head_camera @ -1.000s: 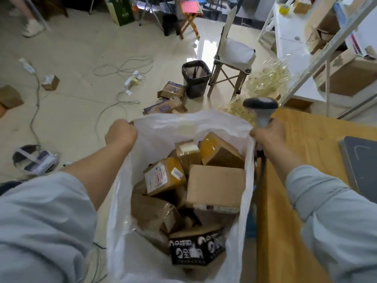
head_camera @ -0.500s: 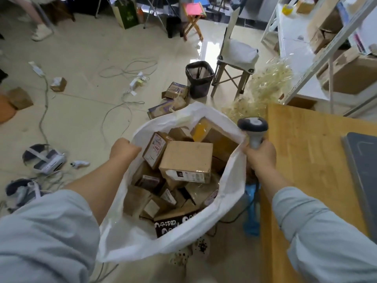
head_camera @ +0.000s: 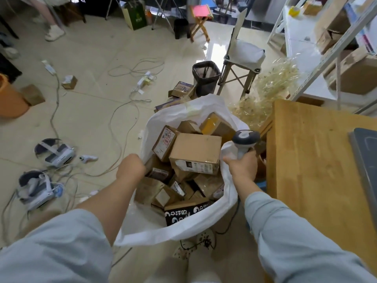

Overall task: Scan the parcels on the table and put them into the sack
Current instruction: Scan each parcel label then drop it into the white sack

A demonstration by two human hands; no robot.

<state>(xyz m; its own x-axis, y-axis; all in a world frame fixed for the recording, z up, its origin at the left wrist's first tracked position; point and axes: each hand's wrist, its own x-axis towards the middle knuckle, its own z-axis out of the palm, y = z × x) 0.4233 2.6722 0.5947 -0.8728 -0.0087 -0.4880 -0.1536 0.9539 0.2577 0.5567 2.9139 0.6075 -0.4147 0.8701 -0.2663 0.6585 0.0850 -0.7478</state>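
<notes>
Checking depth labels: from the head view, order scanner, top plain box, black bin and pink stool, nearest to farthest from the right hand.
1. scanner, held in the right hand.
2. plain box, just left, in the sack.
3. black bin, on the floor beyond the sack.
4. pink stool, far back.

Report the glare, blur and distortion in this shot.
Head view: bright glare on the floor by the chair; the wide-angle lens splays the shelf and table edges outward; sack and parcels reasonably sharp.
</notes>
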